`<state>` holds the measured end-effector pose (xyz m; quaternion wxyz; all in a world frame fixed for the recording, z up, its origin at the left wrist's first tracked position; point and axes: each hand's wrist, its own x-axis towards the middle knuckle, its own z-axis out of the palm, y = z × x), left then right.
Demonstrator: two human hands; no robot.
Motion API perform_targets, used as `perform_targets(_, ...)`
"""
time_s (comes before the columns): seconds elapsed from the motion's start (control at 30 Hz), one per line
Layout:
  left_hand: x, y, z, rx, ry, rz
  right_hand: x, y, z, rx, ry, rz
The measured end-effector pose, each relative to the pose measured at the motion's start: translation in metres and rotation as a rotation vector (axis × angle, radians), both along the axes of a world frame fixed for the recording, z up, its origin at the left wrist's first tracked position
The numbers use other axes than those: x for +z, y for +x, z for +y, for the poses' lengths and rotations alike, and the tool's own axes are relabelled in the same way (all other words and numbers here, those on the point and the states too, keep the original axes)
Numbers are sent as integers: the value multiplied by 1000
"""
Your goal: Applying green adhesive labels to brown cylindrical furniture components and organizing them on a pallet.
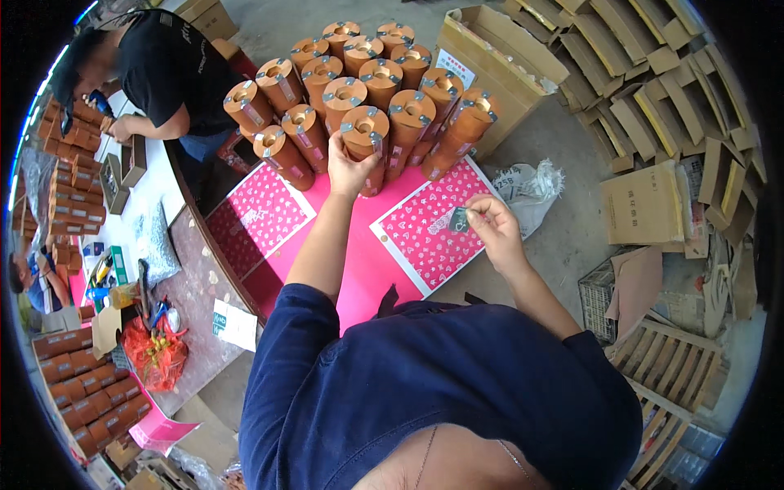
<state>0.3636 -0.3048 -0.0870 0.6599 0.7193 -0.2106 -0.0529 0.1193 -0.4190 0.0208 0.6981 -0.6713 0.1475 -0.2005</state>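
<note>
Brown cylinders with a round hole in the top and small metal-coloured pieces at the rim stand in a cluster on the pink patterned table. My left hand (pixel 351 167) is wrapped round the nearest brown cylinder (pixel 365 124), near its upper part. Between the thumb and fingers of my right hand (pixel 496 226) is a small dark green label (pixel 459 220) with white marks. That hand is raised over the right edge of the pink table (pixel 351 282), apart from the cylinders. Pinkish strips run down the sides of several cylinders.
At left, a worktable (pixel 214 282) bears a white sheet with green labels (pixel 235 325), a red plastic bag (pixel 155 359) and tools. A co-worker in a black shirt (pixel 167 69) bends over it. A large cardboard box (pixel 498 61), a white sack (pixel 531 192) and stacked cartons stand at right.
</note>
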Motion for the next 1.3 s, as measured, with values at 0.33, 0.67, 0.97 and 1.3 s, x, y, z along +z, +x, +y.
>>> perform_targets(0.33, 53, -54, 100, -322, -540, 790, 23, 55, 18, 197, 215, -95)
perform_targets(0.67, 111, -159, 160, -145, -731, 931, 49, 69, 104, 631, 256, 122)
perform_targets(0.97, 115, -180, 186, -57, -702, 654, 55, 67, 139, 651, 170, 238)
perform_targets(1.3, 112, -189, 203, 28, -568, 527, 58, 63, 161, 623, 134, 200)
